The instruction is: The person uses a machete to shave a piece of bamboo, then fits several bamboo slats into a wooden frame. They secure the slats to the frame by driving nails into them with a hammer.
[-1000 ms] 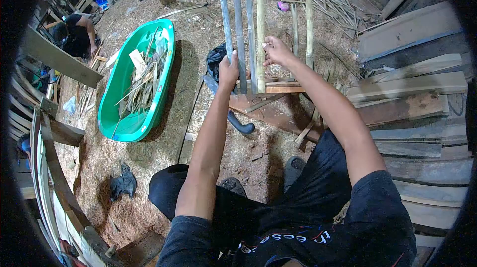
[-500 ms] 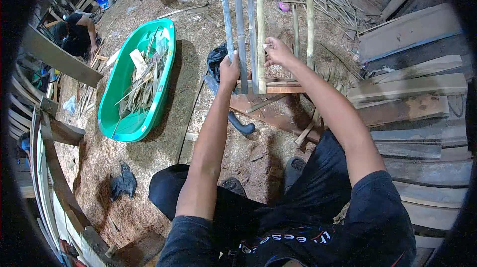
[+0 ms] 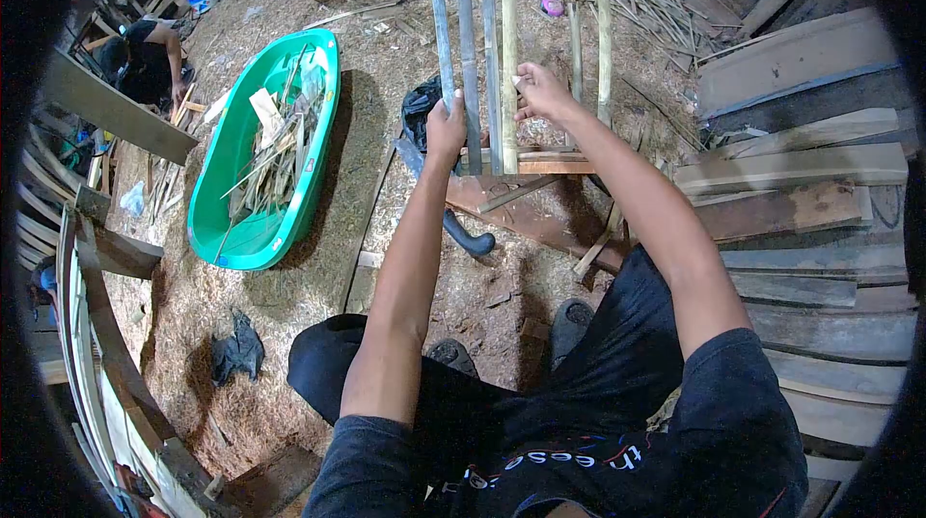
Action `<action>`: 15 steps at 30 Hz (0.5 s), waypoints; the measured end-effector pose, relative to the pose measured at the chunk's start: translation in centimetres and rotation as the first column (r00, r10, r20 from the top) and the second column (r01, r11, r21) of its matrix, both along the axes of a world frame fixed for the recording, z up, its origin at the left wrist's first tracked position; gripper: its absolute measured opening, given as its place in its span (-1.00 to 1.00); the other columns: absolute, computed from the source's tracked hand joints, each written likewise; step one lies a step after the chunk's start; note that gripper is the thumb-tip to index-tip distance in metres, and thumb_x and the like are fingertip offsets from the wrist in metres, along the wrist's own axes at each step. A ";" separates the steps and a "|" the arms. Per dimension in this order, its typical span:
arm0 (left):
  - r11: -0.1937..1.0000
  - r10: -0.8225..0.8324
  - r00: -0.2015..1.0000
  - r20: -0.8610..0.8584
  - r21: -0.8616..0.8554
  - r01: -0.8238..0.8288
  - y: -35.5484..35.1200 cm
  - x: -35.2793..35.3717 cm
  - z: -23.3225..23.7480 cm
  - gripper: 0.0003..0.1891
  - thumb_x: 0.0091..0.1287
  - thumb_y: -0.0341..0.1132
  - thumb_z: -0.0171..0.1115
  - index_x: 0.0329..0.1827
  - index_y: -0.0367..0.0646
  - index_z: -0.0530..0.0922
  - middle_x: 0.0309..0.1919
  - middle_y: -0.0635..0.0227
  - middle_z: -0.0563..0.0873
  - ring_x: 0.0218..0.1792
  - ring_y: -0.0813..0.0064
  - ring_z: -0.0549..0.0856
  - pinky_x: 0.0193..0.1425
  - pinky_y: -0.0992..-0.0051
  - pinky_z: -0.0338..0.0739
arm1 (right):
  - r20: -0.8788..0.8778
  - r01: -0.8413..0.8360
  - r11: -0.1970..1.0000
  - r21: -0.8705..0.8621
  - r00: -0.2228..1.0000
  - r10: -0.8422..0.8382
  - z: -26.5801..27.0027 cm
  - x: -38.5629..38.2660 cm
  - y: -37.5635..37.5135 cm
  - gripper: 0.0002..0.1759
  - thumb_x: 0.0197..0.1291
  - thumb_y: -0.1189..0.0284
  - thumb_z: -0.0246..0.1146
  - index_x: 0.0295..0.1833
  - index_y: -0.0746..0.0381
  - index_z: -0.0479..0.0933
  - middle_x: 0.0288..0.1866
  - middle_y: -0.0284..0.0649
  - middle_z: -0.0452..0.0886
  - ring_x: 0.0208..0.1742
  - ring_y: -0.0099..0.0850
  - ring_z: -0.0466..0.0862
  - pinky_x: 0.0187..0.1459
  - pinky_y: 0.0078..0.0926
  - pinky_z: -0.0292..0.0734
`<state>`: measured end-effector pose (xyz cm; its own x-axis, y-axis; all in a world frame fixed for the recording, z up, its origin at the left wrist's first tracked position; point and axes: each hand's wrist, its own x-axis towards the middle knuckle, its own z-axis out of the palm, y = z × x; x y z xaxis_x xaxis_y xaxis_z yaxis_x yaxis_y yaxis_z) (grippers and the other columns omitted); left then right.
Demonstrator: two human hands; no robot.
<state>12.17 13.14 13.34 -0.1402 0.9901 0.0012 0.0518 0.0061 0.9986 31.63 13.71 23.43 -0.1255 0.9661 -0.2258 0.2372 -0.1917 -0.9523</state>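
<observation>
Several long, narrow wood or bamboo strips stand side by side in front of me. My left hand (image 3: 447, 135) is closed round the leftmost grey strip (image 3: 442, 40), near its lower end. A dark grey strip (image 3: 468, 50) and another grey strip (image 3: 490, 45) are between my hands. My right hand (image 3: 543, 95) has its thumb and fingers bent against the edge of a pale bamboo strip (image 3: 508, 26), pinching it. Under the lower ends of the strips is a reddish wooden bench (image 3: 555, 167). Two more pale sticks, including a longer one (image 3: 604, 45), are farther right.
A green plastic tub (image 3: 201, 214) holding wood scraps stands at left on shavings. Boards (image 3: 810, 166) are laid along the right. A black bag (image 3: 421, 113) and a dark curved handle (image 3: 470, 236) are near the bench. Another person (image 3: 149, 60) crouches at far left.
The strips and both hands sit slightly higher in the view, and my right hand has shifted a little along the pale strip. Both holds look the same.
</observation>
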 end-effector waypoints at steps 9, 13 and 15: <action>1.000 -0.001 0.999 -0.040 0.009 0.001 0.3 -0.1 -0.4 -0.51 0.56 0.00 0.06 -0.14 -0.38 0.61 -0.49 0.21 0.67 -0.42 0.42 0.61 -0.26 0.30 0.51 | 0.000 0.032 0.999 0.007 0.999 -0.032 -0.3 0.0 0.2 -0.65 0.50 0.38 0.13 0.26 0.34 0.35 -0.08 -0.09 0.42 -0.27 -0.34 0.59 -0.33 -0.35 0.82; 0.997 -0.036 0.996 -0.080 0.072 0.042 0.4 -0.2 -0.6 -0.54 0.61 0.01 -0.02 -0.11 -0.30 0.54 -0.50 0.38 0.60 -0.56 0.52 0.64 -0.51 0.41 0.67 | -0.026 0.013 1.000 -0.005 1.000 -0.013 -0.7 0.2 0.4 -0.63 0.50 0.37 0.13 0.27 0.33 0.34 -0.08 -0.09 0.43 -0.23 -0.33 0.59 -0.32 -0.36 0.82; 0.997 -0.029 0.997 -0.073 0.071 0.034 0.3 -0.1 -0.4 -0.53 0.61 0.01 -0.02 -0.12 -0.31 0.55 -0.51 0.38 0.60 -0.56 0.52 0.64 -0.51 0.40 0.66 | -0.047 0.003 1.000 -0.005 0.999 -0.003 -1.0 0.3 0.6 -0.62 0.51 0.37 0.13 0.29 0.33 0.33 -0.06 -0.08 0.43 -0.21 -0.33 0.59 -0.31 -0.36 0.83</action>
<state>12.03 13.47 12.92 -0.1063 0.9910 0.0816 0.1223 -0.0684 0.9901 31.91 14.36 22.40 -0.1333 0.9654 -0.2242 0.1913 -0.1969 -0.9616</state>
